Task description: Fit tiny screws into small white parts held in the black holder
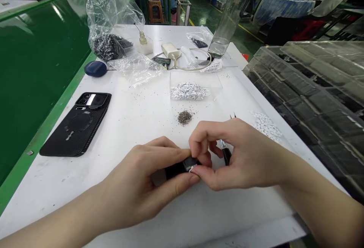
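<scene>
My left hand [148, 179] is closed around a small black part [174, 170], held low over the white table between thumb and fingers. Its exact kind is hard to tell, as the fingers cover most of it. At the part's right end, the thumb and curled fingers of my right hand [224, 157] pinch a small white piece [191, 168]. Tweezers [226, 153] with a black grip show through the gap of my right hand; whether that hand bears them or they lie on the table is hidden. Beyond my hands sits a pile of tiny metal bits [184, 117].
A clear bag of white pieces [189, 91] lies behind the pile, and loose white pieces [265, 126] are at right. A black phone [76, 124] lies left. Farther back are a bag of black parts [110, 47], a charger [170, 51] and a water bottle [227, 20]. Clear-lidded trays [313, 85] stand right.
</scene>
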### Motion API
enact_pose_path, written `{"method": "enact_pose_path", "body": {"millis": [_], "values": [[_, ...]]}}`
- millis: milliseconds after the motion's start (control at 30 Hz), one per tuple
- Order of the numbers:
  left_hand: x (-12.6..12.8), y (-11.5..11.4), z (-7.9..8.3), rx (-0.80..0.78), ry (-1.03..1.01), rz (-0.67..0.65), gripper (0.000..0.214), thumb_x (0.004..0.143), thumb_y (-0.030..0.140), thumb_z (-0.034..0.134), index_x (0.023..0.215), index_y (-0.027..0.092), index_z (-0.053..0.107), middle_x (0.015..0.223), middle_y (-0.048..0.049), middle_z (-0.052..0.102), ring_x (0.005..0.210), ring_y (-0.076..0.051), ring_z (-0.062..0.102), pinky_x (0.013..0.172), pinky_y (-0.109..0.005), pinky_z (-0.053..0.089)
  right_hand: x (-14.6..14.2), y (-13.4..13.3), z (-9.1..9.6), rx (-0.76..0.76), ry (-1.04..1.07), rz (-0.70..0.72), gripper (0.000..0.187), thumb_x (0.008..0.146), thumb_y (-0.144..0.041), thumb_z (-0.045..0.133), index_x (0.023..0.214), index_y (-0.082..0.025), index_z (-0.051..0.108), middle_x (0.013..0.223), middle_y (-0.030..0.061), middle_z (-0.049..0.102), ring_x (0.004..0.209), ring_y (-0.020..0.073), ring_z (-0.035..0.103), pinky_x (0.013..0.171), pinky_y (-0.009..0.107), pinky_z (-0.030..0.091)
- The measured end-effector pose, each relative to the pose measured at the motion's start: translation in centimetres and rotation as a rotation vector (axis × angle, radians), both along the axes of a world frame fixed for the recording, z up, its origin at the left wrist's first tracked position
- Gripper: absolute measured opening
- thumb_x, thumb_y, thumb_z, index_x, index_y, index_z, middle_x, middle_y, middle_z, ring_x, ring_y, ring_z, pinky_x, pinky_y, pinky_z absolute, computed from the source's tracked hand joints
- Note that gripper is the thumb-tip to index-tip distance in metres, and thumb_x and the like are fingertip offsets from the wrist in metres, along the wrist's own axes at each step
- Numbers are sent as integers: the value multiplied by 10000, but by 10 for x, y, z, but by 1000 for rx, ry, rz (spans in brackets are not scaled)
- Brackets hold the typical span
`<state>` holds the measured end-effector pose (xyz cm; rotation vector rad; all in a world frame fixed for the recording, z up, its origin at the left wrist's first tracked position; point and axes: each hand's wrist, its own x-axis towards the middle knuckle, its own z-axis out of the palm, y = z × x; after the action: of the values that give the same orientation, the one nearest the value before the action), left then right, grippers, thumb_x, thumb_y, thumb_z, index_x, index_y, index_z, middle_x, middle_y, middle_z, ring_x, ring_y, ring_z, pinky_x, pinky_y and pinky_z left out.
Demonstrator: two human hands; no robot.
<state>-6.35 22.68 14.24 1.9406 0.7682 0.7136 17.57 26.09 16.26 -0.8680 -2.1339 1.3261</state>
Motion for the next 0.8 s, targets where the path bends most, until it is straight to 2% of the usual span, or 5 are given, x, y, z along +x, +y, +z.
{"method": "enact_pose_path", "body": {"millis": [133,267,500,633,800], "values": [[0,-2,3,32,49,12,308,1073,143,683,1319,281,806,1107,-7,861,999,-172,753,855,-227,645,22,10,12,31,-54,31,119,927,-258,834,908,-229,720,738,-39,722,636,120,651,578,260,478],[2,-5,7,79,85,29,371,1055,102,666,1361,279,779,1091,6,860,1032,-176,756,891,-237,660,54,26,25,218,-426,-268,310,984,-418,749,746,-248,645,638,-19,639,567,146,568,537,307,406],[4,-10,4,114,81,95,394,1010,91,654,1315,295,798,1086,17,841,992,-135,762,833,-162,642,67,35,14,65,-918,-244,224,935,-432,731,850,-273,598,661,-13,734,544,188,582,535,331,399],[5,-11,1,133,15,95,431,985,64,638,1315,285,805,1049,8,835,934,-130,758,818,-158,633,63,34,18,25,-657,-224,157,946,-391,736,879,-278,651,610,-47,689,519,159,552,500,307,372],[3,-11,0,151,-4,83,464,974,38,637,1347,277,775,1035,19,834,948,-131,738,830,-169,627,41,35,16,-207,363,-396,98,948,-355,686,943,-316,775,649,-58,761,583,159,699,428,254,394]]}}
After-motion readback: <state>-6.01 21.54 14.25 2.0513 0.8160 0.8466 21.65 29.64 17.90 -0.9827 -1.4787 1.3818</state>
